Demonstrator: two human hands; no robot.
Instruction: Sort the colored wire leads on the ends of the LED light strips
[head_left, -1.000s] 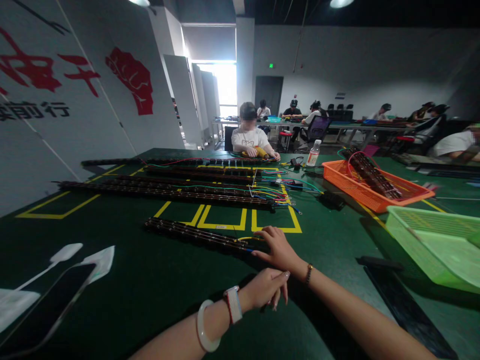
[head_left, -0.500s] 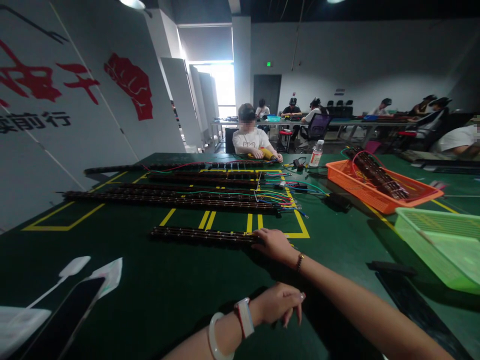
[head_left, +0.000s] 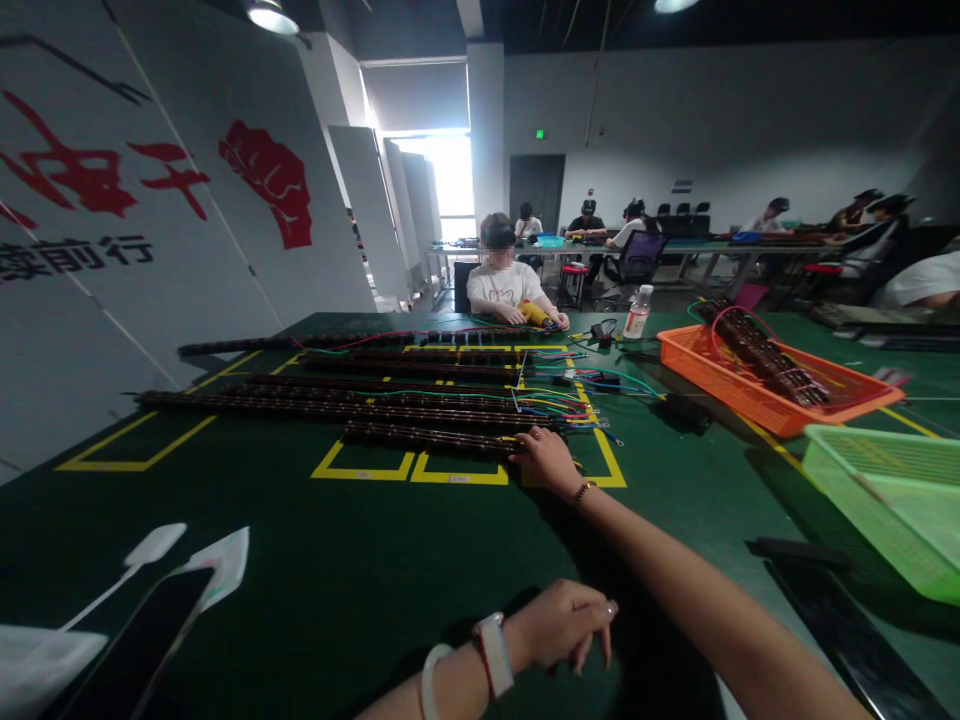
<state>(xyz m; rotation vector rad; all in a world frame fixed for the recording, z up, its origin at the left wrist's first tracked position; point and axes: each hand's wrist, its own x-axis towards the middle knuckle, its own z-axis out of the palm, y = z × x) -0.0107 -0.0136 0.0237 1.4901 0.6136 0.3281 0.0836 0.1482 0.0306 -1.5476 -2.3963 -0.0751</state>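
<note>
My right hand reaches forward, its fingers closed over the right end of a short dark wire harness. That harness lies on the green table inside yellow tape lines, just in front of longer dark wire harnesses. Coloured leads with metal ring terminals stick out from the right ends of the longer ones. Nearer to me, my left hand is held above the table with loosely bent fingers, apart from one another. It holds nothing that I can see.
Orange basket with a dark harness bundle stands right; a green basket is nearer. A bottle stands behind. A phone and white adapter lie left, a black strip right. A person sits opposite holding something yellow.
My right hand has moved the short harness away from me and slightly right, from in front of the yellow tape lines to inside them. My left hand stays nearly where it was.
</note>
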